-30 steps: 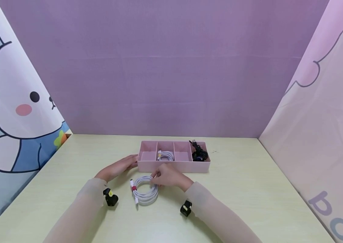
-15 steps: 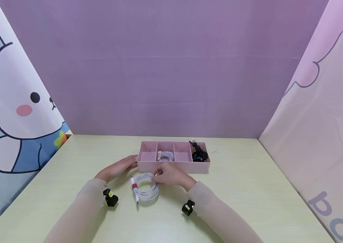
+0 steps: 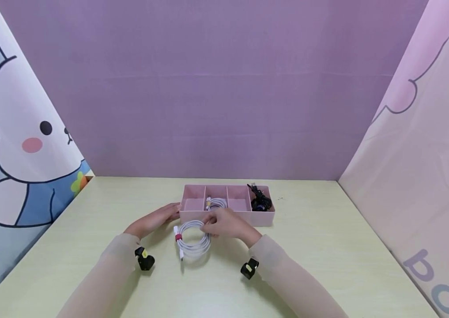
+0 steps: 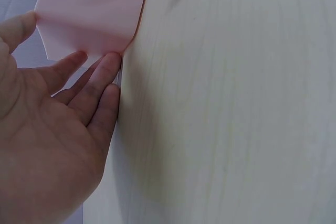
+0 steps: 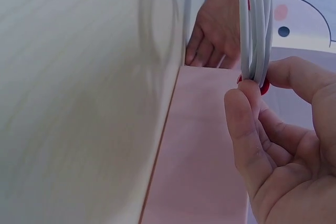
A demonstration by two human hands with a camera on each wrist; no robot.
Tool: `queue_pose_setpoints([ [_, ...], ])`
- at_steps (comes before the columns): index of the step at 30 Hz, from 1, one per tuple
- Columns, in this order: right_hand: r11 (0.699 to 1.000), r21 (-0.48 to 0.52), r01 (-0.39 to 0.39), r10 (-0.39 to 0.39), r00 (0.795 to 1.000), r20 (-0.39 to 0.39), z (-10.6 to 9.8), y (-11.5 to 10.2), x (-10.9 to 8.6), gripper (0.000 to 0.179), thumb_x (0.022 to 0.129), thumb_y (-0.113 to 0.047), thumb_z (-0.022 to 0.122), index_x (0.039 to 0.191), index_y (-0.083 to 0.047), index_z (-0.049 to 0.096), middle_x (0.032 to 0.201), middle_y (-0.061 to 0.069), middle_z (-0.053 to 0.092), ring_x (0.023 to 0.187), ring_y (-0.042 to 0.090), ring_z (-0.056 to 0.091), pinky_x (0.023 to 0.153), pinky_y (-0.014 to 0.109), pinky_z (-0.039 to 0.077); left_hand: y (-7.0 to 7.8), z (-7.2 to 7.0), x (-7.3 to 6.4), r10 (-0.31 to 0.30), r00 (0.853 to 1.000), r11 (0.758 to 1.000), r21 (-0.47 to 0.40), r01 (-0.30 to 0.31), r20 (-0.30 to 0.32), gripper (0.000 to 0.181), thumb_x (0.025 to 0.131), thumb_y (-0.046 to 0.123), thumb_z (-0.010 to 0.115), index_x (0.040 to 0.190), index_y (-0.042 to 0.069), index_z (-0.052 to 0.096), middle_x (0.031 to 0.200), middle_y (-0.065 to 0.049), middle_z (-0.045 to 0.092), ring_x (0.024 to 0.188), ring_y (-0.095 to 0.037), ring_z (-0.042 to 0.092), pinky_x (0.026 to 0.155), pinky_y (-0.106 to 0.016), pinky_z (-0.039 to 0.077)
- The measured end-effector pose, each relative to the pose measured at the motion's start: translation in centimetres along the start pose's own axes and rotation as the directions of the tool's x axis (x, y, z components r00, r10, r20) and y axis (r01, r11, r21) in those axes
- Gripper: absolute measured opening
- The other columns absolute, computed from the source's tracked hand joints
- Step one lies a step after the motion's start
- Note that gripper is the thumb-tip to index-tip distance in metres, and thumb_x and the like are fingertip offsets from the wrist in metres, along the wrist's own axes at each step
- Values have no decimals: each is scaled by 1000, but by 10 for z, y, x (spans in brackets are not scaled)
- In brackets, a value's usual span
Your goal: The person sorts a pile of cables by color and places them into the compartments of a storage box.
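A coiled white cable (image 3: 195,247) with a red tie hangs tilted above the table, just in front of the pink divided box (image 3: 262,219). My right hand (image 3: 226,226) pinches the coil's right side between thumb and fingers, as the right wrist view shows with the cable loops (image 5: 255,30). At the box's left end rests my left hand (image 3: 158,219). In the left wrist view, its fingertips touch the end wall of the box (image 4: 94,14), fingers mostly straight.
Inside the box, a smaller white coiled cable (image 3: 219,202) lies in the second compartment from the left. A bundled black cable (image 3: 262,202) fills the rightmost one, its plug poking above the rim. A purple cloth wall (image 3: 216,110) stands behind the table (image 3: 311,238).
The right hand has lifted the white cable coil off the table and shifted it slightly forward and right, nearer the box. The left hand has stayed at the box's end.
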State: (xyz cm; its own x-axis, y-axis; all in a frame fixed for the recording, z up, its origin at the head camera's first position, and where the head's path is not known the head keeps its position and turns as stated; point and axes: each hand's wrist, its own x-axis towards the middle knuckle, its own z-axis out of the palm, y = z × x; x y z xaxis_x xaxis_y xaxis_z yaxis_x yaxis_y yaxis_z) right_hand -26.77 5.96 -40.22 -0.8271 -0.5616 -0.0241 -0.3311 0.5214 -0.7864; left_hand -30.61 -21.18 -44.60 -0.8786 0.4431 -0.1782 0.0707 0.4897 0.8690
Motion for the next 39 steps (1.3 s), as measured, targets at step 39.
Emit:
queue_pose_setpoints([
  [39, 1000, 0, -9, 9, 987, -158, -51, 6, 0, 22, 93, -19, 70, 109, -5, 76, 85, -2, 71, 71, 16, 66, 66, 35, 58, -1, 1, 2, -21, 1000, 1000, 5, 21, 3, 75, 106, 58, 29, 159, 6, 22, 156, -15, 39, 147, -35, 27, 120, -57, 9],
])
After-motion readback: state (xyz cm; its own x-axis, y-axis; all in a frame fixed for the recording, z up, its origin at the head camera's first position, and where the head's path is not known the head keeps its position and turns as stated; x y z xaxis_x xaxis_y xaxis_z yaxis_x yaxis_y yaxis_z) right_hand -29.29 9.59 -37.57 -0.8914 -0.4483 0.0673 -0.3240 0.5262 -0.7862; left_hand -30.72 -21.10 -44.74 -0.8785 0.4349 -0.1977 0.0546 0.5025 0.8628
